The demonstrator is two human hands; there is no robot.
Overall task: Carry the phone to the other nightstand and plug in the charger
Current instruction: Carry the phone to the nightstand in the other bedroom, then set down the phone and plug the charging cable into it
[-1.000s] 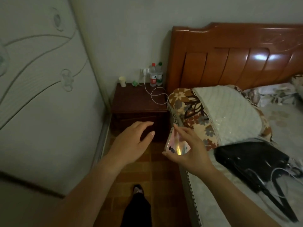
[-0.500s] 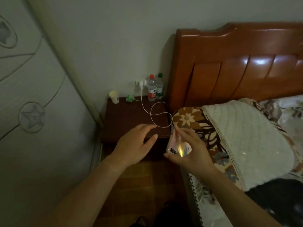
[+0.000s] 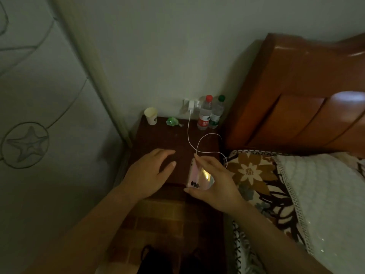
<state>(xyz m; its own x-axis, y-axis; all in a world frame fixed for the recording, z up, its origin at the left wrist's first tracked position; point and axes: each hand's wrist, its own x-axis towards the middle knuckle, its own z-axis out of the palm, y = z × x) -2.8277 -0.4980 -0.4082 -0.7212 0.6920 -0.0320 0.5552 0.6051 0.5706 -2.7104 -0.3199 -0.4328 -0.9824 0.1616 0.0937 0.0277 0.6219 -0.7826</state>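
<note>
A pink, shiny phone point(image 3: 198, 176) is held in the right hand point(image 3: 215, 181), its back with the camera lenses facing up, over the front right part of a dark wooden nightstand surface point(image 3: 158, 139). The grip pinches the phone's ends between thumb and fingers. The left hand point(image 3: 148, 175) hovers just beside it, palm down, fingers spread and holding nothing. A white charger cable point(image 3: 197, 145) loops across the surface from a white plug point(image 3: 191, 105) in the wall socket. At the back stand a paper cup point(image 3: 151, 116), a green wrapper point(image 3: 172, 122) and two bottles point(image 3: 210, 112). To the right lie a floral pillow point(image 3: 254, 175) and wooden headboard point(image 3: 296, 95).
</note>
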